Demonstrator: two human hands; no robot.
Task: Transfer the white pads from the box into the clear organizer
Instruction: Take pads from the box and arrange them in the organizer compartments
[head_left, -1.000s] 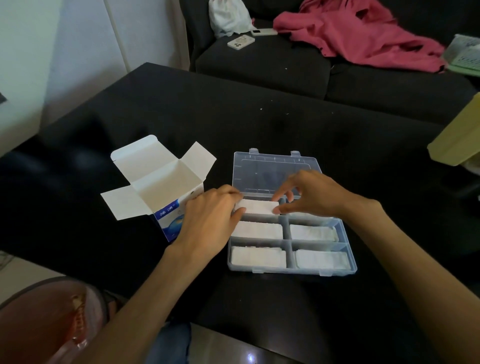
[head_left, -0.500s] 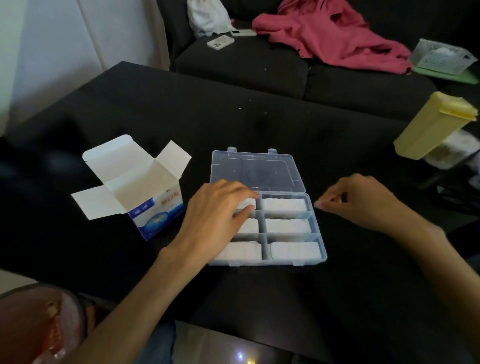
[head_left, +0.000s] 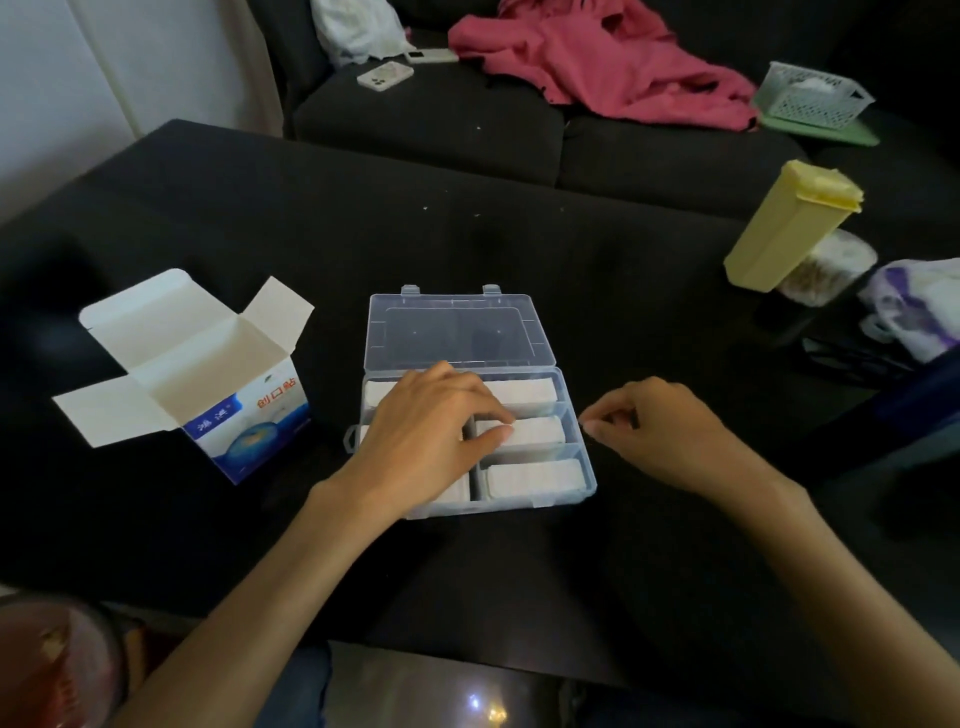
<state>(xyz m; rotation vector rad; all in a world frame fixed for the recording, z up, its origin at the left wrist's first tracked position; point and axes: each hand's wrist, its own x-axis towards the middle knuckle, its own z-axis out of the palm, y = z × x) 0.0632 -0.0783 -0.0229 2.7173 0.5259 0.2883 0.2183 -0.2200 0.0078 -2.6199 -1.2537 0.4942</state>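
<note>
**Right hand clear of organizer; left pressing pads**

Since a second ago, right hand (head_left: 670, 431) has left the organizer (head_left: 584, 470) and sits on the bench (head_left: 467, 234), fingers curled, apparently empty. Left hand (head_left: 431, 441) lies flat over the pads (head_left: 535, 475), fingers straight. Box (head_left: 208, 374) open, interior unseen.

Risk: sideways pressure slides the organizer or rumples pads.

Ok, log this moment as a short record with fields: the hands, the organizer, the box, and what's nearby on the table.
left hand: rests flat on white pads in the organizer
right hand: beside organizer, fingers curled, holding nothing visible
clear plastic organizer: lid open, visible compartments hold white pads
white and blue cardboard box: flaps open, left of organizer
pale yellow plastic container: far right
black table: bears all these
</note>
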